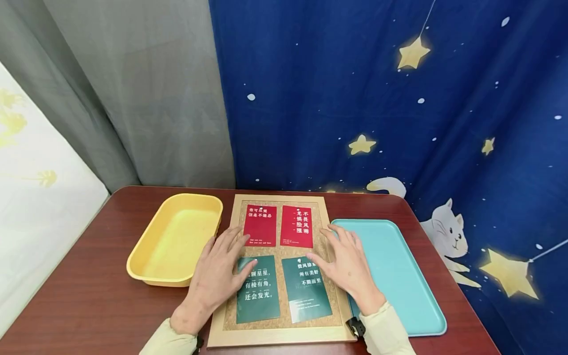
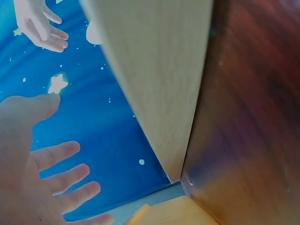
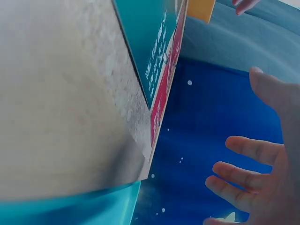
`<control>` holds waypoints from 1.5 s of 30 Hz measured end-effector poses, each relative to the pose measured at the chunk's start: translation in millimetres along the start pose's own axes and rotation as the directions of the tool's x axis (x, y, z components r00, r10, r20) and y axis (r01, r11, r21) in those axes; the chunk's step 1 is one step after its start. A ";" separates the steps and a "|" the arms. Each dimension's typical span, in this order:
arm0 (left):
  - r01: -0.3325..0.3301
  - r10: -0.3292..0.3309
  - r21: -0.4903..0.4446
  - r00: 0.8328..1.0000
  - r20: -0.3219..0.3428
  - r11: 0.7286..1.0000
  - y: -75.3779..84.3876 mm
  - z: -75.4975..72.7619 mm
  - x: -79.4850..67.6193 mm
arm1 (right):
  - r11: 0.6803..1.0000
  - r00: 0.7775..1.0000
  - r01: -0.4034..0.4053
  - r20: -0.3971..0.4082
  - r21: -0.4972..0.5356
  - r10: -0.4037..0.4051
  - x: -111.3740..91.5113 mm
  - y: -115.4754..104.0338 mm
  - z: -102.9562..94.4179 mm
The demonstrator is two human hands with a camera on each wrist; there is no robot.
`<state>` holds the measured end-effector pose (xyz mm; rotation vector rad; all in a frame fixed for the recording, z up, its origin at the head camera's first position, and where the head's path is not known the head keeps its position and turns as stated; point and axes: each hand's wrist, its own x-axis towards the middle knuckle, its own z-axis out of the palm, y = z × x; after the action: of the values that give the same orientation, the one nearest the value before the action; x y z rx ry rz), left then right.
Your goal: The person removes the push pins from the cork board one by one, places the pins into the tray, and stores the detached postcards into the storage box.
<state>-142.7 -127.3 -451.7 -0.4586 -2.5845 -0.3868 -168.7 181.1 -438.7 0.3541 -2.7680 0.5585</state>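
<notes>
A wood-framed corkboard lies on the table. Two red cards sit side by side on its far half, one on the left and one on the right. Nearer are two dark green cards, left and right, the right one slightly tilted. Small pins show near the cards' tops. My left hand hovers by the board's left side, fingers spread, partly covering the left green card. Over the right side is my right hand, fingers apart. Both wrist views show spread fingers holding nothing, left and right.
A yellow bin stands left of the board, close to my left hand. On the right, a turquoise tray lies partly beneath my right forearm. Behind the dark red table hang a grey curtain and a blue starry one.
</notes>
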 end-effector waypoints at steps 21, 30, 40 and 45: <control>0.033 -0.027 -0.098 0.998 0.065 0.995 10.7 -3.5 -9.6 | 0.984 0.999 0.028 0.012 0.174 -0.030 1.2 -6.8 5.1; 0.048 -0.039 -0.075 0.992 0.117 0.996 11.6 -0.9 -17.3 | 0.977 0.998 0.051 0.031 0.206 -0.059 -2.2 -16.3 13.4; 0.049 -0.040 -0.080 0.992 0.121 0.996 10.0 -0.1 -24.8 | 0.977 0.990 0.078 0.097 0.198 -0.099 -0.8 -26.1 15.1; 0.092 -0.076 -0.078 0.979 0.189 0.993 9.5 0.0 -29.3 | 0.976 0.988 0.077 0.116 0.206 -0.103 -0.7 -29.7 17.8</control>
<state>-114.8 -125.9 -464.8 -0.4345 -2.7839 -0.5089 -163.5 147.3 -444.6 0.5762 -2.8032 0.8216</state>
